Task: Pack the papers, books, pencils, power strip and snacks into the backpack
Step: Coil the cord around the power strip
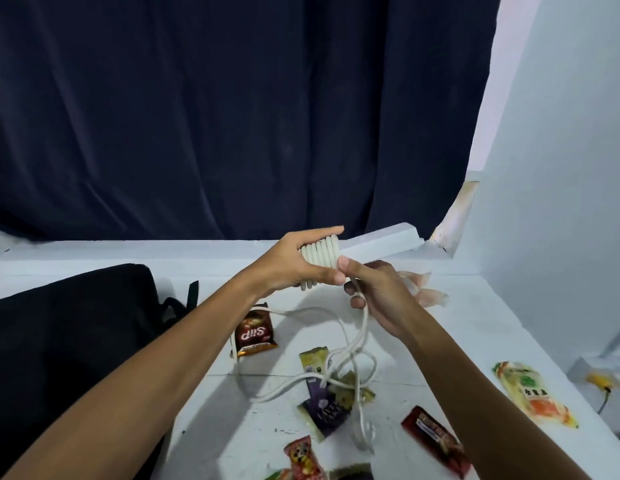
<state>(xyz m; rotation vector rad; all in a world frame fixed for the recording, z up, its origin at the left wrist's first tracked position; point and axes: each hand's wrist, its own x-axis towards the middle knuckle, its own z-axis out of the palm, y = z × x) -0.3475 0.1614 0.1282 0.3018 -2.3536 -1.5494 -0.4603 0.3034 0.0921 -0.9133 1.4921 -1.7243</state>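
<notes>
Across the top of the frame I've got a dark navy curtain point(215, 116) filling most of the view, with a pale wall point(561, 168) down the right side. Below that, the white table point(457, 341) spreads over the lower half, and the black backpack point(69, 334) lies on it at left of centre, its strap poking out toward the middle. Centre frame, raised above the table, I see the white power strip point(377, 245) angled up toward the upper right, with several turns of its cord point(336, 362) wound tight round its near end. My left hand point(294, 265) grips that wound end, fingers along the top and thumb underneath. My right hand point(377, 299) sits just beside it, thumb and curled fingers pinching the cord where it leaves the coil. From there the loose cord drops in tangled loops onto the table, lying across the snacks. Snacks now, scattered in the lower middle and right: a long orange-and-green packet point(535, 394) at far right, a dark red bar point(436, 439) near my right forearm, a brown Siip packet point(254, 336) beside the backpack, a purple packet point(324, 407) under the loops, a yellow-green packet point(313, 362) just above it, and a small red packet point(299, 455) at the bottom edge.
</notes>
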